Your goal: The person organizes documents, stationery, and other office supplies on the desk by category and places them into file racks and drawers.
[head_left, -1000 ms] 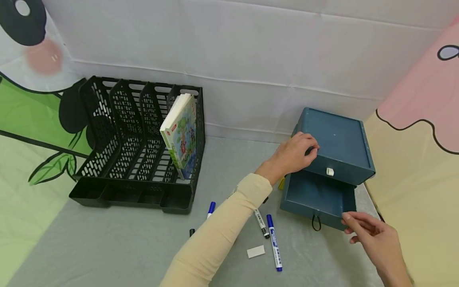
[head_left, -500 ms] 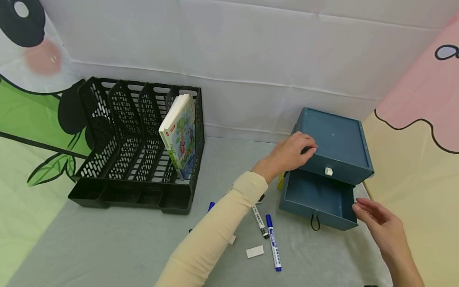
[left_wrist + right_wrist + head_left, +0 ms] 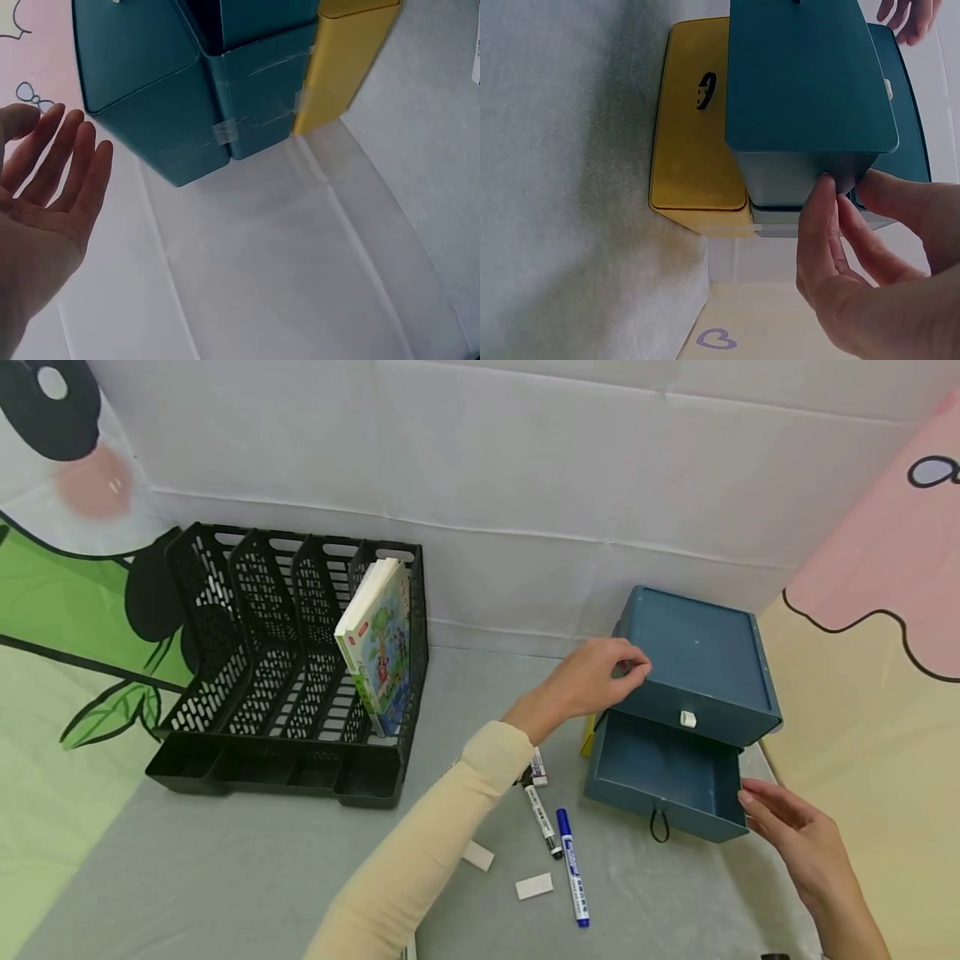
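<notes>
A blue drawer unit [image 3: 701, 647] stands at the right of the head view, its middle drawer [image 3: 675, 818] pulled out and bare inside, with a black loop at its front. My right hand [image 3: 806, 843] is at that drawer's right side; in the right wrist view its fingertips [image 3: 825, 187] touch the outer side wall, the thumb by the rim. My left hand [image 3: 581, 681] hovers beside the upper left edge of the unit, holding nothing. The left wrist view shows its fingers [image 3: 90, 165] spread and slightly bent near the unit's corner. Under the blue drawers is a yellow drawer [image 3: 694, 135].
A black file rack [image 3: 277, 768] with books [image 3: 386, 652] in its right slot stands at the left. Between rack and drawers lie a blue marker [image 3: 573, 872], a black marker [image 3: 542, 814] and white blocks [image 3: 534, 887]. A white cloth [image 3: 510, 460] hangs behind.
My left hand has drawn left, away from the unit's top edge. My right hand has shifted from the drawer's front right corner to its right side. The drawer stays out.
</notes>
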`<state>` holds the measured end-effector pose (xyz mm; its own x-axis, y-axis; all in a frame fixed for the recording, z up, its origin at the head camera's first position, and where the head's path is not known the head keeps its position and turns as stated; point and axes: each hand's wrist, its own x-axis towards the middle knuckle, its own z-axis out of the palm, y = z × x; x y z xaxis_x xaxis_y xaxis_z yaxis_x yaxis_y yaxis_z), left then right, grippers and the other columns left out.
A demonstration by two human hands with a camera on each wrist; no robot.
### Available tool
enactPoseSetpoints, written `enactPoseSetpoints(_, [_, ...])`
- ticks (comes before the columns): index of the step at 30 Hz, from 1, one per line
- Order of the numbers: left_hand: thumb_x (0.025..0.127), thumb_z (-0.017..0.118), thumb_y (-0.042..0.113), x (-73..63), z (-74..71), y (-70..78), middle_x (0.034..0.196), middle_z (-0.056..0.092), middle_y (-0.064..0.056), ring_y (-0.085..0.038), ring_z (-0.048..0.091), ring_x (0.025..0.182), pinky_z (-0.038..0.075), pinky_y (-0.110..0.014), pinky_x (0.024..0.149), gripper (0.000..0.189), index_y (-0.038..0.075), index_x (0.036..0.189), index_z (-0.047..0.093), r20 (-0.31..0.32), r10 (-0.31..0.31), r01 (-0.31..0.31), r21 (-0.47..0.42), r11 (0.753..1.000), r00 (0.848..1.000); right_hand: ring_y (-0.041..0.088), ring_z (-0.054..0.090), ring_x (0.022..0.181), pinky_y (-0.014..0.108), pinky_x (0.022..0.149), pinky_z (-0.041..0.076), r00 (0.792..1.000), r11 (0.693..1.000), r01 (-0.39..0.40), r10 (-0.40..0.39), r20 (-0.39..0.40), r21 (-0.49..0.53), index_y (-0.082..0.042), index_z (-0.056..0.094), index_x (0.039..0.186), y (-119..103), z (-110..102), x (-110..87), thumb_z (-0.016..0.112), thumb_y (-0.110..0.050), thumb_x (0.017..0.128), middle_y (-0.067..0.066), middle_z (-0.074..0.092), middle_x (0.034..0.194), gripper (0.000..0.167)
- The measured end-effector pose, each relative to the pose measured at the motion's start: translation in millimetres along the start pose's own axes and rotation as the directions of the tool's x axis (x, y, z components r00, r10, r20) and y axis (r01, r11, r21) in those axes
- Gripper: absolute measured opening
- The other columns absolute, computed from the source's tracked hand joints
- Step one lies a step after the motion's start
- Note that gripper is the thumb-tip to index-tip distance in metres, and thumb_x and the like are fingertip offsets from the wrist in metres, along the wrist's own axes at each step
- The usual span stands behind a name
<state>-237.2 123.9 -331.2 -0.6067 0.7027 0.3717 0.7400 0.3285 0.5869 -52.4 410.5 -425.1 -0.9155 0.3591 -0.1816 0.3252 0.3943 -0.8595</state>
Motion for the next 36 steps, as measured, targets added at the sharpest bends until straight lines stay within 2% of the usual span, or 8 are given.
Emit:
enactPoseSetpoints(5, [0.105, 0.061, 0.020, -14.4, -7.6, 2.5, 0.108, 0.073, -0.003, -0.013, 0.062, 0.095, 0.045, -0.014, 0.083, 0.023, 0.007, 0.117, 0.075, -0.001, -0.021, 0.021, 0.000, 1.000, 1.000, -0.009, 0.066, 0.090, 0.012, 0.077, 0.053, 1.000, 0.999, -0.017, 0.017, 0.006, 0.032, -0.013, 0.064, 0.138, 0, -1, 0.8, 0.072, -0.044, 0.095, -0.034, 0.062, 0.102, 0.053])
enactPoseSetpoints(10, [0.105, 0.061, 0.020, -31.1, -9.1, 3.4, 0.104, 0.073, -0.002, -0.012, 0.062, 0.091, 0.047, -0.016, 0.079, 0.022, 0.008, 0.116, 0.075, -0.002, -0.057, 0.057, -0.022, 0.998, 0.998, -0.008, 0.067, 0.091, 0.012, 0.077, 0.054, 0.999, 0.997, -0.032, 0.032, 0.010, 0.069, -0.020, 0.068, 0.135, 2, -2, 1.2, 0.073, -0.044, 0.094, -0.033, 0.064, 0.102, 0.048])
enactPoseSetpoints(15, [0.105, 0.061, 0.019, -50.6, -6.9, 1.6, 0.103, 0.072, -0.002, -0.011, 0.061, 0.088, 0.048, -0.017, 0.077, 0.022, 0.006, 0.116, 0.075, -0.005, -0.098, 0.098, -0.048, 0.994, 0.995, -0.008, 0.067, 0.091, 0.012, 0.078, 0.054, 0.999, 0.998, -0.032, 0.032, 0.008, 0.049, -0.019, 0.066, 0.136, 3, -1, 0.0, 0.072, -0.046, 0.094, -0.033, 0.063, 0.102, 0.051])
enactPoseSetpoints(20, [0.105, 0.062, 0.019, -69.9, 2.0, -0.6, 0.100, 0.072, -0.001, -0.011, 0.062, 0.085, 0.049, -0.018, 0.076, 0.021, 0.006, 0.113, 0.076, -0.027, -0.172, 0.170, -0.056, 0.984, 0.985, -0.007, 0.067, 0.091, 0.012, 0.078, 0.053, 0.999, 0.998, -0.038, 0.037, 0.008, 0.053, -0.019, 0.066, 0.137, 3, -1, -0.4, 0.072, -0.046, 0.094, -0.033, 0.064, 0.101, 0.051])
enactPoseSetpoints(26, [0.102, 0.065, 0.016, -91.8, 20.9, -6.0, 0.101, 0.074, -0.003, -0.011, 0.065, 0.084, 0.051, -0.019, 0.075, 0.017, 0.006, 0.110, 0.077, -0.061, -0.270, 0.267, -0.058, 0.962, 0.961, -0.007, 0.067, 0.091, 0.012, 0.077, 0.053, 0.999, 0.997, -0.055, 0.055, 0.004, 0.056, -0.020, 0.066, 0.137, 2, 0, -0.6, 0.073, -0.047, 0.093, -0.033, 0.063, 0.101, 0.052])
enactPoseSetpoints(30, [0.101, 0.066, 0.016, -104.8, 34.7, -12.8, 0.100, 0.074, -0.004, -0.013, 0.066, 0.083, 0.053, -0.022, 0.074, 0.016, 0.006, 0.108, 0.077, -0.090, -0.335, 0.332, -0.041, 0.942, 0.938, -0.007, 0.067, 0.091, 0.012, 0.077, 0.054, 0.999, 0.996, -0.054, 0.055, -0.001, 0.077, -0.022, 0.068, 0.135, 3, 0, 0.2, 0.074, -0.046, 0.093, -0.032, 0.065, 0.101, 0.049])
enactPoseSetpoints(33, [0.099, 0.068, 0.016, -113.6, 47.0, -19.0, 0.099, 0.074, -0.008, -0.018, 0.067, 0.084, 0.054, -0.028, 0.075, 0.017, 0.003, 0.107, 0.076, -0.124, -0.386, 0.386, -0.030, 0.922, 0.914, -0.007, 0.067, 0.090, 0.013, 0.077, 0.054, 0.998, 0.995, -0.055, 0.055, -0.003, 0.085, -0.022, 0.069, 0.133, 3, 0, 0.0, 0.074, -0.046, 0.092, -0.032, 0.065, 0.101, 0.048])
enactPoseSetpoints(36, [0.098, 0.070, 0.017, -122.1, 57.8, -23.2, 0.099, 0.072, -0.013, -0.021, 0.066, 0.086, 0.055, -0.032, 0.075, 0.022, -0.002, 0.109, 0.074, -0.132, -0.468, 0.468, -0.032, 0.883, 0.874, -0.007, 0.067, 0.090, 0.012, 0.077, 0.054, 0.998, 0.994, -0.066, 0.066, -0.004, 0.082, -0.023, 0.069, 0.133, 3, 0, -0.7, 0.074, -0.047, 0.092, -0.032, 0.064, 0.101, 0.048])
